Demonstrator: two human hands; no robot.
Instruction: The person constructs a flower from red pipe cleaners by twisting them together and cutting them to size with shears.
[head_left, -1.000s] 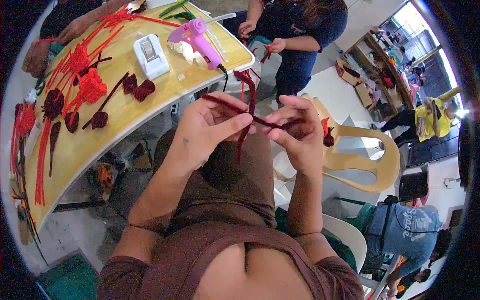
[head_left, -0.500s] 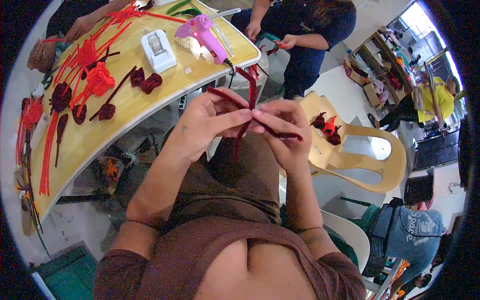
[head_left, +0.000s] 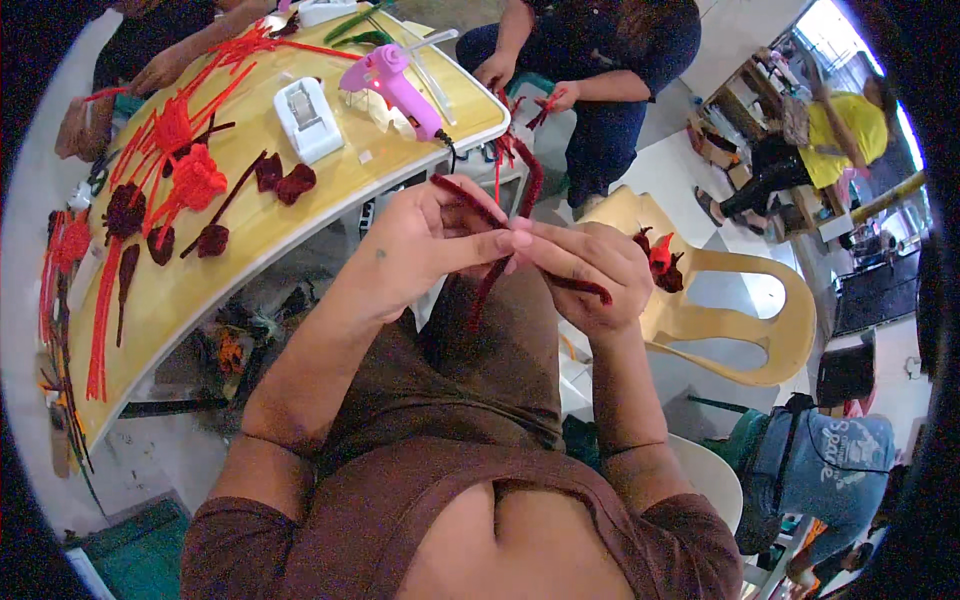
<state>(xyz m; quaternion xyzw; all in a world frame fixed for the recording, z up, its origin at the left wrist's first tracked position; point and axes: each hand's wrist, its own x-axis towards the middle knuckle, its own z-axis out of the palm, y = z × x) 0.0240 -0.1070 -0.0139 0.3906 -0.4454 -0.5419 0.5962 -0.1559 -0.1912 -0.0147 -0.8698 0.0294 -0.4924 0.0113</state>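
Dark red fuzzy stems [head_left: 530, 175] cross between my fingertips in front of my lap, their ends sticking out at several angles. My left hand [head_left: 415, 255] grips them at the crossing, thumb pointing right. My right hand [head_left: 590, 265] pinches the same crossing, its fingertips touching those of my left hand. Above them, on the yellow table [head_left: 230, 240], lie a pink glue gun [head_left: 400, 95], a white tape dispenser [head_left: 308, 120], red stem bundles [head_left: 198, 175] and dark red fuzzy pieces [head_left: 295, 183].
A yellow plastic chair [head_left: 730, 340] at right carries red and dark red pieces [head_left: 660, 262]. A co-worker in dark clothes [head_left: 630, 40] handles stems across from me; another's arm [head_left: 170, 60] is at top left. A person in yellow [head_left: 830, 135] and one in blue [head_left: 820, 470] are farther right.
My right fingers have come in from spread apart to pinch at the stems' crossing. The crossed stems have shifted slightly right. The person in yellow has moved up and leftward.
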